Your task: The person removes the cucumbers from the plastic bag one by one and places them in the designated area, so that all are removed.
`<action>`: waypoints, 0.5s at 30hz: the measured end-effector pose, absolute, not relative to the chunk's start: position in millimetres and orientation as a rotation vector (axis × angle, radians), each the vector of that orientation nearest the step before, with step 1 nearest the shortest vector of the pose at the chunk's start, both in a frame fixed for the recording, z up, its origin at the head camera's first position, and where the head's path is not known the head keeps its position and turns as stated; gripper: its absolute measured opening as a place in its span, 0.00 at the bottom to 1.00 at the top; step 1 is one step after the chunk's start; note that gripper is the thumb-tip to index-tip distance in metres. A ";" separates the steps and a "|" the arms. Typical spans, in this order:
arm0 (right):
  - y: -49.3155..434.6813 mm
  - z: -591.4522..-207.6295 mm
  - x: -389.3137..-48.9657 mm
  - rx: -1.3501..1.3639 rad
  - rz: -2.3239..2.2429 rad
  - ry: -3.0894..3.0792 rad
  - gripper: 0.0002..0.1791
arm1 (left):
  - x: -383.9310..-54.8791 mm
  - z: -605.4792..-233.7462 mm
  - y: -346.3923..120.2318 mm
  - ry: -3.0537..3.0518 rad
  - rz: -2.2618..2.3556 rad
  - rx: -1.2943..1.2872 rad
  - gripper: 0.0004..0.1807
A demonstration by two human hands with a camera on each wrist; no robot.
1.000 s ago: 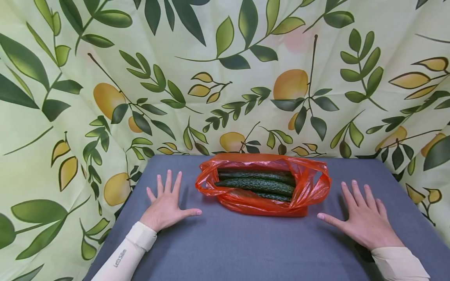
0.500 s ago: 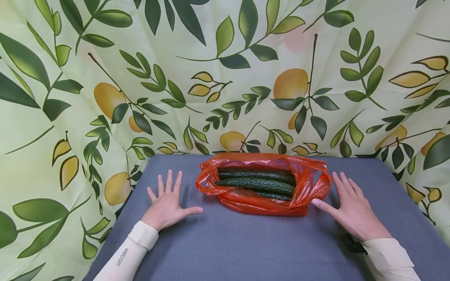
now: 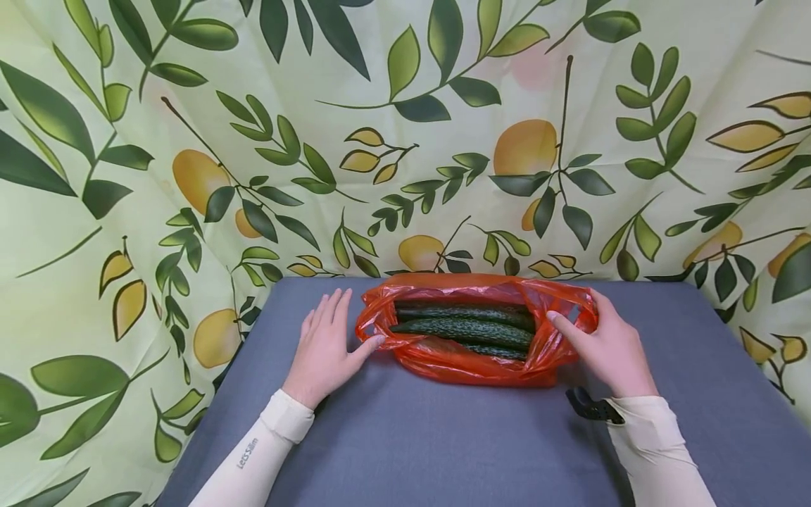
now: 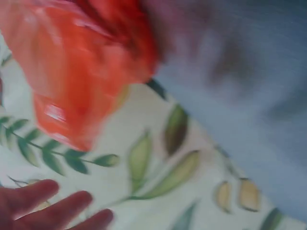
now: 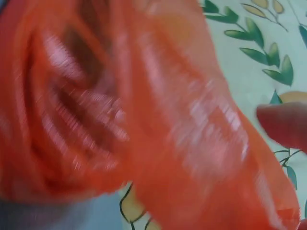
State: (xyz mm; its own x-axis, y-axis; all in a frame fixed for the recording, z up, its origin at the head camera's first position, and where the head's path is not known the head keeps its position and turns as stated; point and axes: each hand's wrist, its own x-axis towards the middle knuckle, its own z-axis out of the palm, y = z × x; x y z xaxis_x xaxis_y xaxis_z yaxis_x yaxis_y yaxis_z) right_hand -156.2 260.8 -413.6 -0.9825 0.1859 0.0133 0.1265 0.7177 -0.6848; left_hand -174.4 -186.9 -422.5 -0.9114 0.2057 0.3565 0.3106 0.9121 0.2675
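Note:
In the head view a red plastic bag [image 3: 476, 374] lies on its side with its mouth toward me, and dark green bumpy cucumbers [image 3: 465, 329] show inside. My left hand [image 3: 323, 352], fingers straight and thumb spread, is just left of the bag's left handle; its thumb tip is close to the plastic. My right hand [image 3: 611, 345] is at the right handle, thumb in front of the plastic and fingers at its outer edge. The right wrist view shows the bag [image 5: 192, 129] close up, blurred, with one fingertip [image 5: 283, 125] beside it. Fingers [image 4: 53, 211] appear low in the left wrist view.
The bag rests near the back edge of a table with a grey-blue cloth [image 3: 456, 443]. A hanging fabric [image 3: 405, 176] printed with leaves and lemons rises behind the table and along both sides. A black strap [image 3: 592, 406] shows at the right wrist.
My right hand has moved left from the table's right side to the bag's right handle. The left hand has moved forward and right, closer to the left handle. The bag stays put.

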 end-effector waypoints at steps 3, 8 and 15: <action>259.2 -415.1 -159.5 -0.259 1.159 -2.819 0.56 | -174.9 -413.8 -160.2 -2.539 -0.420 -0.535 0.41; 258.9 -417.8 -163.8 -0.230 1.166 -2.797 0.54 | -177.0 -404.4 -106.1 -2.385 -0.343 -0.789 0.25; 257.3 -421.6 -169.8 -0.205 1.223 -2.799 0.53 | -192.6 -408.2 -45.8 -2.613 -0.190 -0.961 0.27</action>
